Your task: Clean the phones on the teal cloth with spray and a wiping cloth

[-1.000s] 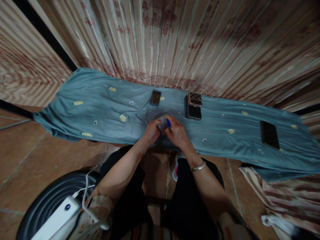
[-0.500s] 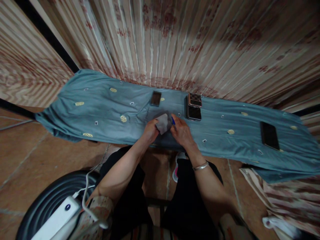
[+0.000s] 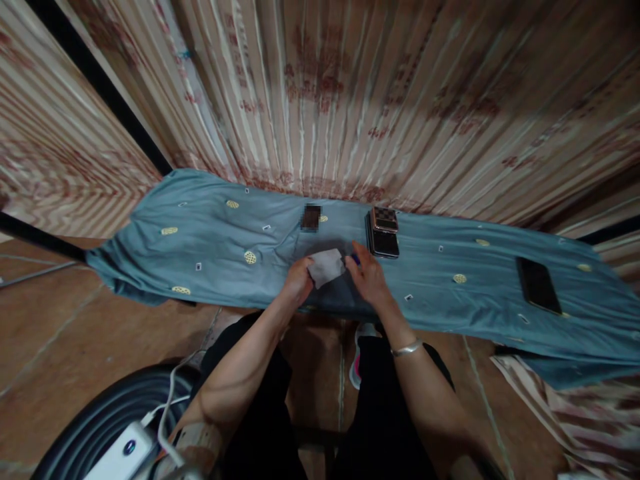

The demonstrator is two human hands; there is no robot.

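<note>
My left hand (image 3: 299, 281) is closed round the left end of a flat, pale grey rectangular piece (image 3: 327, 268), held a little above the cloth-covered surface (image 3: 280, 233). In my right hand (image 3: 369, 275) is a small blue tool (image 3: 356, 257), mostly hidden by the fingers. Its dark tip points left and meets, or nearly meets, the grey piece's right edge. Beyond my right hand, a dark phone-like device (image 3: 384, 244) lies with a smaller checkered one (image 3: 385, 217) at its far edge. Straight ahead rests a dark, pixelated item (image 3: 311, 217).
Another dark phone-like slab (image 3: 539, 285) lies toward the right end of the cloth. A pleated, patterned curtain (image 3: 330, 100) hangs behind. At lower left, a white power bank (image 3: 123, 453) with a cable sits by a coiled black hose (image 3: 90, 420).
The view has tilted, so the scene sits lower. The grey piece has turned to show more of its flat face, and my right hand has shifted slightly right from it.
</note>
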